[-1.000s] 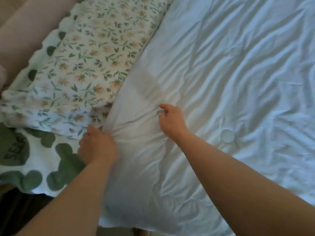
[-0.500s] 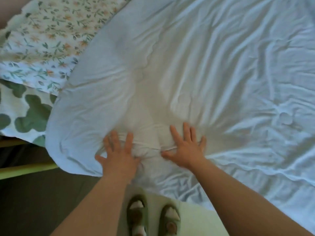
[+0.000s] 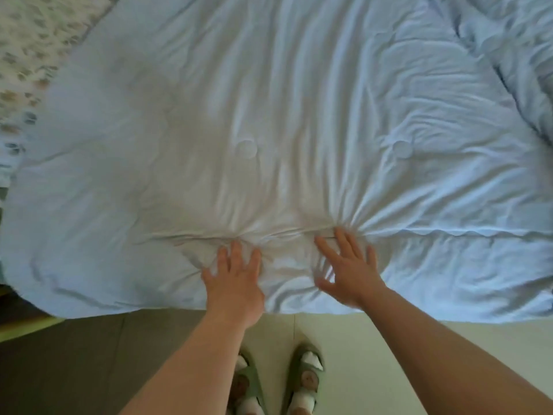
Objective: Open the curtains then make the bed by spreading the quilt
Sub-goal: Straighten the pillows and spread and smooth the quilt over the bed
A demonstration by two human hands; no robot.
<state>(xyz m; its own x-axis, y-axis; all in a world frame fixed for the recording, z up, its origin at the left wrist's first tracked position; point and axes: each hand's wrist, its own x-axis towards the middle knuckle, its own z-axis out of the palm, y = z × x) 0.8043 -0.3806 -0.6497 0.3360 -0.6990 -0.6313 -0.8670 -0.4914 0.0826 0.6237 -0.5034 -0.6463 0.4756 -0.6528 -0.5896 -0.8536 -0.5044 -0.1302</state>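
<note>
A pale blue-white quilt (image 3: 269, 100) covers most of the bed and hangs over its near edge. My left hand (image 3: 235, 278) lies flat on the quilt near that edge, fingers straight and spread. A little to the right, my right hand (image 3: 348, 269) presses on the quilt in the same way. Creases fan out from the fingertips of both hands. A thicker fold of the quilt (image 3: 514, 55) bunches at the far right.
A floral pillow (image 3: 27, 40) shows at the top left, blurred. Below the bed edge is the floor (image 3: 419, 333), pale on the right and dark on the left. My feet in green slippers (image 3: 275, 381) stand close to the bed. A yellowish bed rail (image 3: 27, 327) runs at lower left.
Both hands let go of the quilt's edge by the pillow and now press flat on it. They have slid rightward along the near edge, and the pillow has passed to the far left.
</note>
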